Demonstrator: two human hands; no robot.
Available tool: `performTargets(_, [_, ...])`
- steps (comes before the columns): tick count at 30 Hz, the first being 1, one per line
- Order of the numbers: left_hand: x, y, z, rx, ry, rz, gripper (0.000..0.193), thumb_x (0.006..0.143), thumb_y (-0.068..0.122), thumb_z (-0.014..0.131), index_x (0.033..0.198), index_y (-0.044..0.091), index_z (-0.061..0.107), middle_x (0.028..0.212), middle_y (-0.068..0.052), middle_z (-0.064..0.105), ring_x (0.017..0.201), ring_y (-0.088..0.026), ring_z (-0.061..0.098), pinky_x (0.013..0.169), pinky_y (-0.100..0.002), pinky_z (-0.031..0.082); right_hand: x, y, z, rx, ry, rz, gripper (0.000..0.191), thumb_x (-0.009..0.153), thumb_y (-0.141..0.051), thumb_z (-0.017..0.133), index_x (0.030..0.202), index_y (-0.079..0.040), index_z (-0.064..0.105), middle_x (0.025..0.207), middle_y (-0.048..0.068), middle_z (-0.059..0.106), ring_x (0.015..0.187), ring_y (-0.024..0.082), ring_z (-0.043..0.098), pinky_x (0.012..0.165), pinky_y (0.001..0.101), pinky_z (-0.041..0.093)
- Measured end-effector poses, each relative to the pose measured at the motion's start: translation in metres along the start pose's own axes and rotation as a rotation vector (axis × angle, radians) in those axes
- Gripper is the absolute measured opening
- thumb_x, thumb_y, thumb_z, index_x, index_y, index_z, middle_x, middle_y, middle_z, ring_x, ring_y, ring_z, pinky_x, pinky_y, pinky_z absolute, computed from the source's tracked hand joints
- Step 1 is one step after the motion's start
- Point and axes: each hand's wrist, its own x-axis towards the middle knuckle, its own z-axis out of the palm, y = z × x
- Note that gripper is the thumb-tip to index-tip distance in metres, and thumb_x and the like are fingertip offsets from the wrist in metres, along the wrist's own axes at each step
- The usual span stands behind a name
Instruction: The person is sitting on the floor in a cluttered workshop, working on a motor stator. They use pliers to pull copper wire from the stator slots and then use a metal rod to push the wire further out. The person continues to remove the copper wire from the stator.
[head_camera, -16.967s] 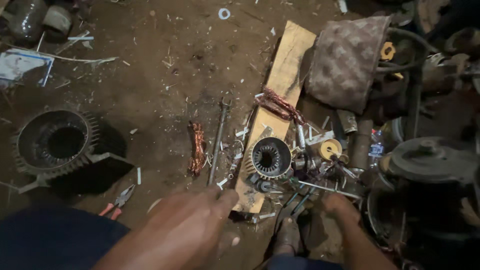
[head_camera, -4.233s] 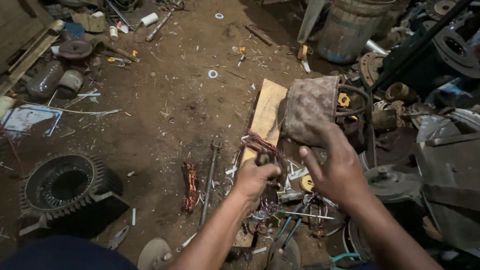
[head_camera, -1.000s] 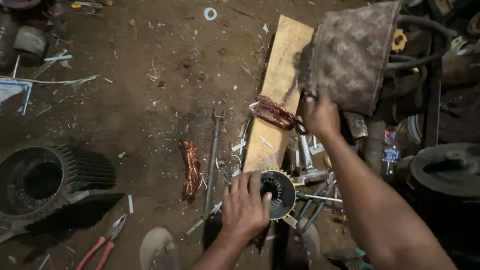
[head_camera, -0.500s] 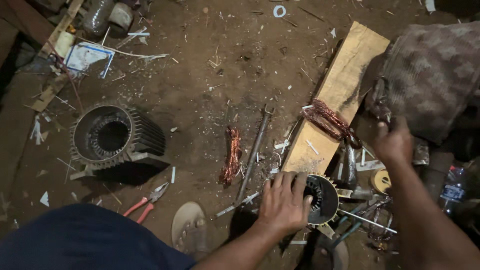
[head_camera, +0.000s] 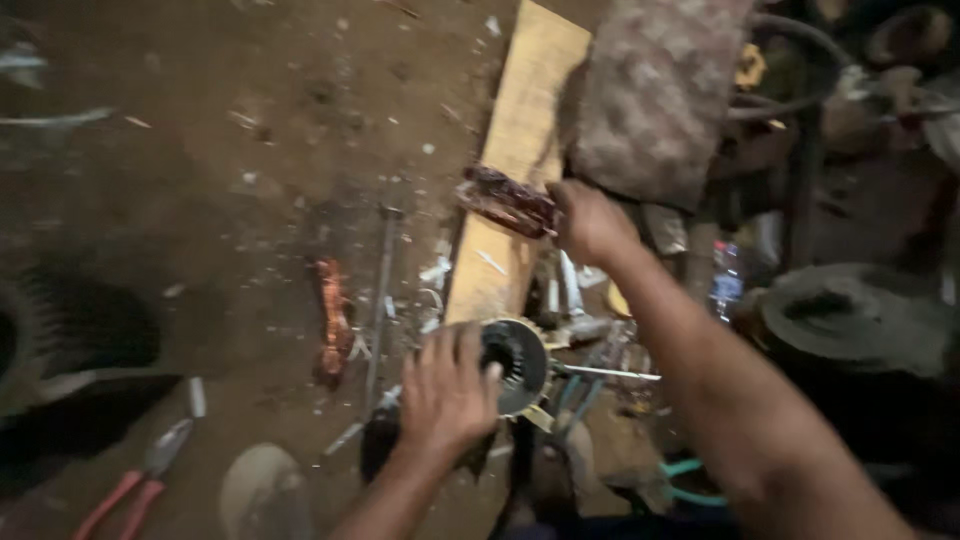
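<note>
My left hand (head_camera: 447, 393) rests on the rim of a round slotted metal motor core (head_camera: 520, 352) that sits at the near end of a wooden plank (head_camera: 517, 150). My right hand (head_camera: 588, 220) is stretched out over the plank, its fingers closed at the end of a dark reddish bundle of copper wire (head_camera: 505, 200) lying across the wood. The picture is blurred by motion, so the exact grip is hard to make out.
A brown patterned cushion (head_camera: 655, 90) lies against the plank's far right. A long metal rod (head_camera: 380, 290) and an orange coil of copper wire (head_camera: 332, 318) lie on the dirt floor at left. Red-handled pliers (head_camera: 125, 480) are at lower left. Motor housings and scrap crowd the right side.
The view has swung back to the right and blurred. My right hand has moved from beside the cushion onto the wire bundle on the plank. My left hand stays on the motor core.
</note>
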Motion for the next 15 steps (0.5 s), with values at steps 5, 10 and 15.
performTargets(5, [-0.003,0.003,-0.006,0.003,-0.016,0.005,0.062,0.092,0.036,0.059,0.143,0.004,0.045,0.133,-0.024,0.053,0.124,-0.04,0.051,0.101,-0.06,0.039,-0.011,0.06,-0.055,-0.107,-0.458,0.448,0.028,0.096,-0.028,0.061,0.112,-0.006,0.07,0.092,0.023,0.073,0.08,0.041,0.074,0.07,0.0522,0.06])
performTargets(10, [-0.002,0.002,-0.006,0.005,0.057,0.07,0.061,0.09,0.034,0.06,0.141,0.003,0.046,0.131,-0.023,0.055,0.121,-0.039,0.053,0.098,-0.06,0.041,-0.072,0.103,-0.055,-0.287,-0.796,0.307,0.024,0.087,-0.023,0.066,0.103,-0.006,0.071,0.091,0.022,0.073,0.08,0.04,0.07,0.068,0.0514,0.057])
performTargets(15, [-0.002,0.002,0.0,0.008,0.082,0.05,0.06,0.087,0.033,0.062,0.139,0.005,0.048,0.128,-0.021,0.057,0.121,-0.039,0.053,0.098,-0.059,0.042,-0.132,0.114,0.013,-0.289,-1.154,0.251,0.031,0.085,-0.026,0.067,0.108,-0.005,0.063,0.089,0.021,0.073,0.079,0.039,0.071,0.068,0.0514,0.057])
